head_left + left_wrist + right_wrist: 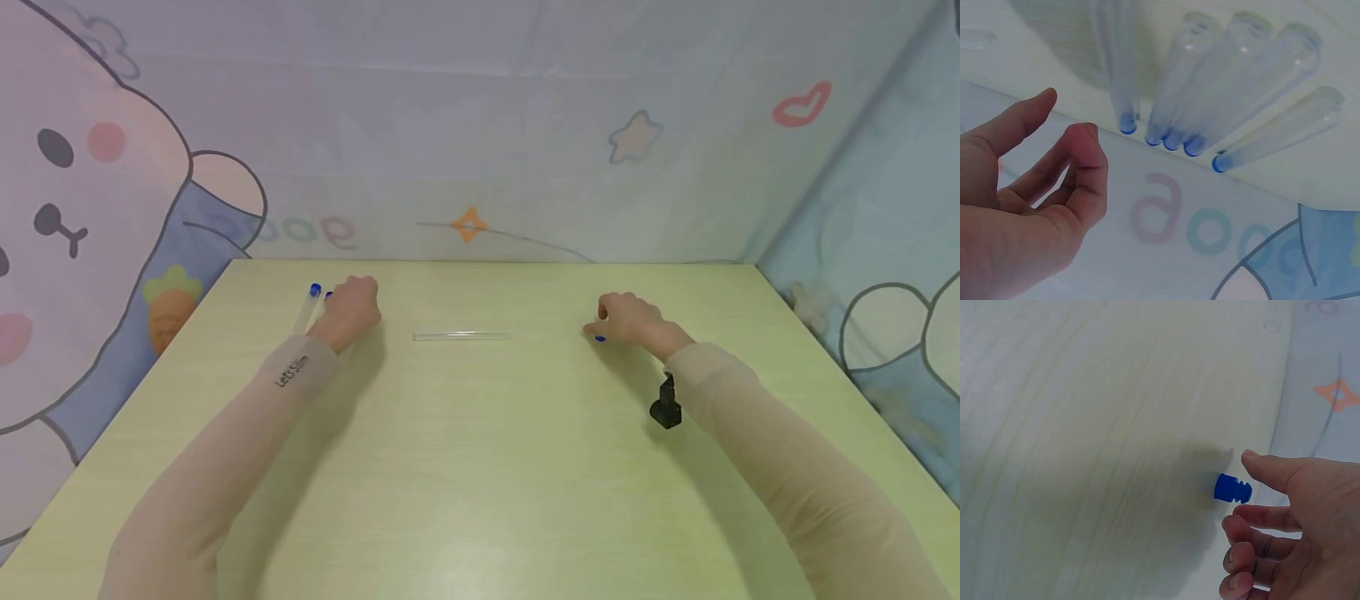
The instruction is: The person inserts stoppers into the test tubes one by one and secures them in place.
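My left hand (351,308) hovers by a group of several clear test tubes (1235,81) with blue caps at the table's far left. In the left wrist view its thumb and fingers are apart and loosely bent, with nothing between them. A single clear tube (461,336) without a cap lies sideways between the two hands. On the right, my right hand (633,321) reaches to a small ribbed blue stopper (1232,489) on the table. Thumb and index finger are spread to either side of the stopper, with a gap showing around it.
The pale wooden table (480,467) ends at a cloth backdrop (480,125) printed with cartoon figures, which also stands along both sides. A small black device (666,408) hangs under the right wrist.
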Tool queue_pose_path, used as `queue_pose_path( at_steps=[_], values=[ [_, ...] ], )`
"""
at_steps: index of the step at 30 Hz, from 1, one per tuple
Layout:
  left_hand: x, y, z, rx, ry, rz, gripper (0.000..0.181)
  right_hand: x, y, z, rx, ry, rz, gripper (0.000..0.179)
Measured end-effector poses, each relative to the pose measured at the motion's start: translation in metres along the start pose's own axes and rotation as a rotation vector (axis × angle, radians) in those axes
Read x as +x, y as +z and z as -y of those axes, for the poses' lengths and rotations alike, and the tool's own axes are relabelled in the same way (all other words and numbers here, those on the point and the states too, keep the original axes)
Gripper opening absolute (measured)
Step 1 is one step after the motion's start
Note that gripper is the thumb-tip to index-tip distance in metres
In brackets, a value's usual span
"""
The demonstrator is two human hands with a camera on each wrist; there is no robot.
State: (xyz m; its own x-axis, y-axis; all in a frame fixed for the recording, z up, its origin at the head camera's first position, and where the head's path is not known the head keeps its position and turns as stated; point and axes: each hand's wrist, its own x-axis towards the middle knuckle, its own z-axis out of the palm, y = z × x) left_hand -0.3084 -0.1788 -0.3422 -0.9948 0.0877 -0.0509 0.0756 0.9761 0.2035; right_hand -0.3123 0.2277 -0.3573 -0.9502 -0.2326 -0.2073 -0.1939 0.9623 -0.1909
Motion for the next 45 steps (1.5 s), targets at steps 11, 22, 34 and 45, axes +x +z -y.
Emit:
queue_pose_path(
  at_steps=[11,22,34,45],
  values=[
    [0.002,0.004,-0.011,0.006,0.018,0.023,0.017,0.002,0.009,-0.004,0.013,-0.055,-0.029,0.022],
    [0.002,0.008,-0.036,0.019,0.190,0.033,0.020,0.001,0.012,-0.002,0.026,-0.128,-0.085,0.013],
    [0.009,0.024,-0.062,-0.029,0.442,0.153,0.032,0.003,0.015,-0.001,0.017,-0.137,-0.112,0.013],
    [0.015,0.043,-0.076,-0.079,0.541,0.174,0.025,0.006,0.019,-0.004,0.012,-0.152,-0.125,0.013]
  ],
)
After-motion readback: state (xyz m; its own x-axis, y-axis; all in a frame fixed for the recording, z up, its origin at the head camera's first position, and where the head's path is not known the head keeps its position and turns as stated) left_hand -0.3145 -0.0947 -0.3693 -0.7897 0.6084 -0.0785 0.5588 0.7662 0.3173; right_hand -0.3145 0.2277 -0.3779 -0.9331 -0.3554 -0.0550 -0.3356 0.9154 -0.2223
